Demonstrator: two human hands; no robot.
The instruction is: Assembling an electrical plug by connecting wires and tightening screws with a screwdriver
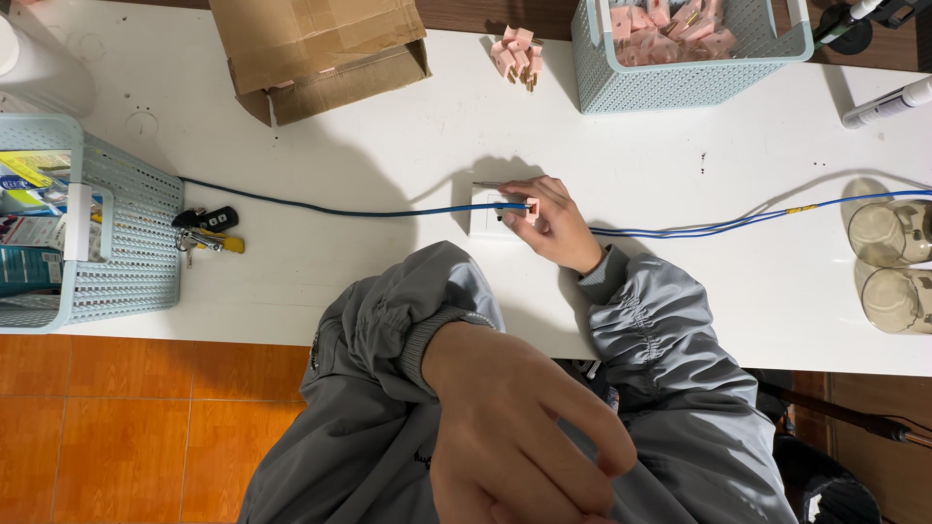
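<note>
My right hand [553, 225] rests on the white table [388, 146] and pinches a small pink connector [532, 208] at the end of a thin blue cable [320, 210]. The cable runs left toward a basket. Under the fingers lies a small white rectangular plate [482, 215]. More blue cable [718, 225] trails right from the wrist. My left hand [515, 437] hangs close to the camera above my lap, its back up and fingers loosely bent, with nothing visible in it. Both arms wear grey jacket sleeves.
A pale blue basket [680, 82] of pink connectors stands at the back right, with a small pile of pink connectors [516, 56] beside it. A cardboard box [311, 49], another basket [116, 243], keys [206, 231], two glass jars [893, 267] and a marker [888, 102] also sit on the table.
</note>
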